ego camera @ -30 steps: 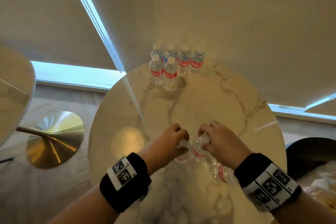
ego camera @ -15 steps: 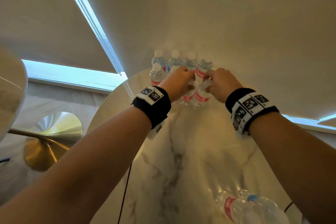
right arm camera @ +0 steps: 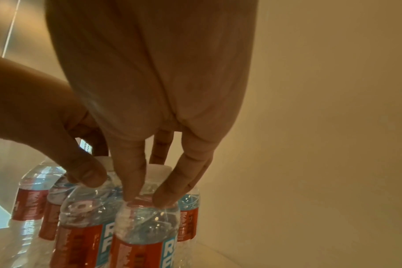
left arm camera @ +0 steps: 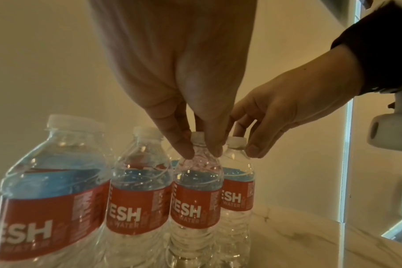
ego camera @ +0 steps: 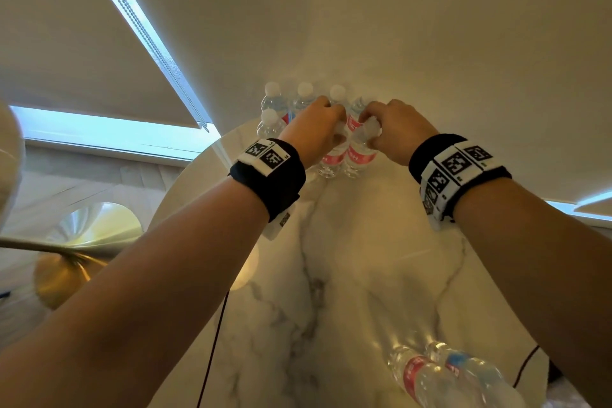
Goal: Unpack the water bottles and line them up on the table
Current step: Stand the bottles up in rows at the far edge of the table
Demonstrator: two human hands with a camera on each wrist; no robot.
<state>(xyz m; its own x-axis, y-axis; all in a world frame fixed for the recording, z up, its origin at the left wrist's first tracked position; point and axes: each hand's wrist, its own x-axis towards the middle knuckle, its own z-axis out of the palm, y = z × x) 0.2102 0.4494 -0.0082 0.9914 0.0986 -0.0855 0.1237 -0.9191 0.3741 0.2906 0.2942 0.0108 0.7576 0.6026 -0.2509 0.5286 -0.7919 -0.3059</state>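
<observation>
Several clear water bottles (ego camera: 273, 103) with red labels and white caps stand grouped at the far edge of the round marble table (ego camera: 364, 258). My left hand (ego camera: 314, 122) pinches the neck of one upright water bottle (ego camera: 331, 159) from above, just in front of the group. In the left wrist view, the left hand (left arm camera: 202, 150) has its fingertips round that bottle (left arm camera: 196, 190) under the cap. My right hand (ego camera: 387, 126) pinches the neck of the neighbouring bottle (ego camera: 359, 156). The right wrist view shows the right hand (right arm camera: 147, 195) on its bottle (right arm camera: 147, 232). Both bottles' bases are at the tabletop.
Two more bottles (ego camera: 440, 374) lie on their sides at the near right of the table. A thin dark cable (ego camera: 212, 341) hangs off the near left edge. A beige blind (ego camera: 430, 43) hangs right behind the group. A gold table base (ego camera: 82, 242) stands on the floor at left.
Both hands carried their bottles from the near middle of the table to the far edge, beside the standing group. Over the last half second they barely moved.
</observation>
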